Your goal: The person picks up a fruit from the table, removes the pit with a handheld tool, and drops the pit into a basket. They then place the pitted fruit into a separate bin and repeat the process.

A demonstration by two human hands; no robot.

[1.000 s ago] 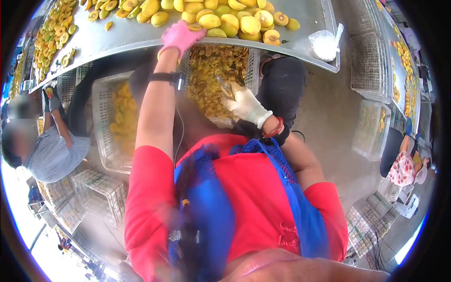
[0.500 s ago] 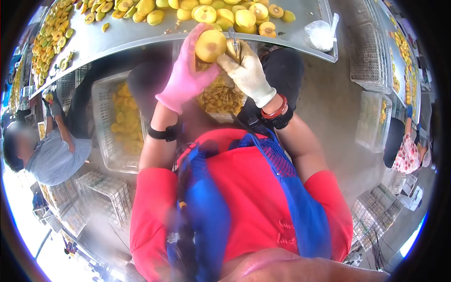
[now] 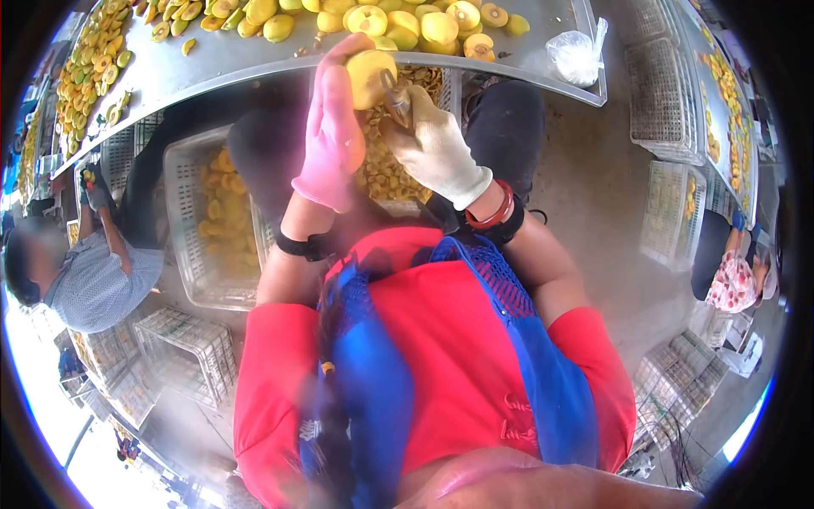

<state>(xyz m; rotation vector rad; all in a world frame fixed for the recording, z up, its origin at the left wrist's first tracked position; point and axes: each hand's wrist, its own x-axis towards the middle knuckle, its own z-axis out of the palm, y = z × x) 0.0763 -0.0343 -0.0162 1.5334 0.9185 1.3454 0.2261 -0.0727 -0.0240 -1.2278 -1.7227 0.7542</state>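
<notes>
In a pink glove, my left hand (image 3: 332, 136) holds a yellow fruit (image 3: 370, 78) near the edge of the metal table (image 3: 280, 75). My right hand (image 3: 432, 144), in a white glove, is closed around a small metal tool (image 3: 397, 103), whose looped tip is at the right side of the fruit. Beneath both hands, a container of yellow fruit pieces (image 3: 386, 170) sits between the knees. The far side of the fruit is hidden.
Halved fruits (image 3: 407, 30) lie on the table, with a white plastic bag (image 3: 577, 59) at its right corner. A crate of fruit pieces (image 3: 182, 220) stands left. Co-workers (image 3: 106, 280) sit at both sides, near stacked crates (image 3: 666, 93).
The fruit and my left hand have shifted slightly left, and my left hand has turned more edge-on. My right hand has moved down and left, bringing the tool against the fruit's side.
</notes>
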